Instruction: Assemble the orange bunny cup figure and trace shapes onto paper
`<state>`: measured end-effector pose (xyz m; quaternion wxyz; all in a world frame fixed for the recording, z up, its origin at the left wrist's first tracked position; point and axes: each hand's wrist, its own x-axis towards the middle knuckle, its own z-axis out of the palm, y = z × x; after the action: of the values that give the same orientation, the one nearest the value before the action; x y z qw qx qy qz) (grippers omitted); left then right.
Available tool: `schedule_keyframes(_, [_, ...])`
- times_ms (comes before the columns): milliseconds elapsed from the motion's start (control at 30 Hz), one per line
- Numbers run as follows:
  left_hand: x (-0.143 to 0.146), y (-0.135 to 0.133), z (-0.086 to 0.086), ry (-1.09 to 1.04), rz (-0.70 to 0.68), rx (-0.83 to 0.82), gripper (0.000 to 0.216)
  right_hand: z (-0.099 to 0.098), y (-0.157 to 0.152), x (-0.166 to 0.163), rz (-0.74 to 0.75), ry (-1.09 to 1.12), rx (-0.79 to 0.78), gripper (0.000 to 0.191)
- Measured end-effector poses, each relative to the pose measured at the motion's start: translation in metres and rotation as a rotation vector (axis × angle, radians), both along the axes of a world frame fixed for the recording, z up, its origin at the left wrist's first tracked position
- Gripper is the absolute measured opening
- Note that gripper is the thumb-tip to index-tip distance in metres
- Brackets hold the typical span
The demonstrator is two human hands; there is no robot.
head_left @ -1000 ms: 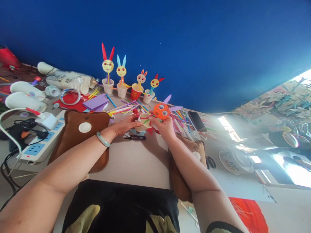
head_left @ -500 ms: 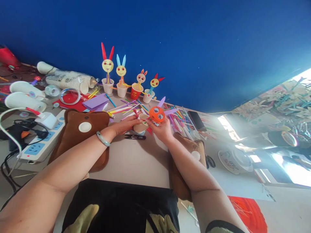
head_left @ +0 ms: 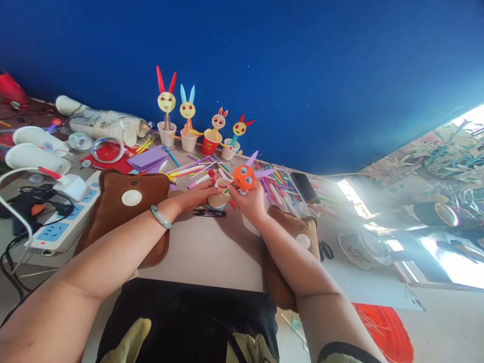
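In the head view a small paper cup (head_left: 218, 201) is between my hands, low over the table. My left hand (head_left: 196, 195) is closed on the cup's left side, its fingertips at the rim. An orange bunny head (head_left: 244, 177) with drawn eyes and purple ears leans to the right of the cup. My right hand (head_left: 252, 202) is closed just below that head, pinching at the cup's right rim; its fingers hide most of the stem. A small red piece (head_left: 213, 174) sticks up by the left rim. Black thread snips (head_left: 209, 213) lie just below the cup.
Several finished bunny cups (head_left: 188, 140) stand along the blue wall. Loose coloured sticks (head_left: 278, 194) cover the table behind my hands. Brown cushions (head_left: 132, 222) lie under both forearms. A power strip (head_left: 56, 227) is at left, a phone (head_left: 305, 187) and white bowls (head_left: 363, 249) at right.
The orange bunny head has tilted slightly to the left. The red piece by the cup's left rim shows more openly. Both hands stay almost in place.
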<state>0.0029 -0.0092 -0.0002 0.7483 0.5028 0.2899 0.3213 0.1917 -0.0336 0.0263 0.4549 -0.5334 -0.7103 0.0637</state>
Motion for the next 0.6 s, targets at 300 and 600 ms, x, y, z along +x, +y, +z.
schedule_keyframes(300, [0.0005, -0.0021, 0.0044, 0.089, 0.02, -0.021, 0.051, -0.0041, 0.0012, 0.0012, -0.086, -0.094, 0.041, 0.024])
schedule_keyframes(600, [-0.0015, 0.0024, -0.0026, 0.03, 0.018, 0.011, 0.048, -0.0022, 0.002, 0.0, 0.014, 0.128, -0.09, 0.023])
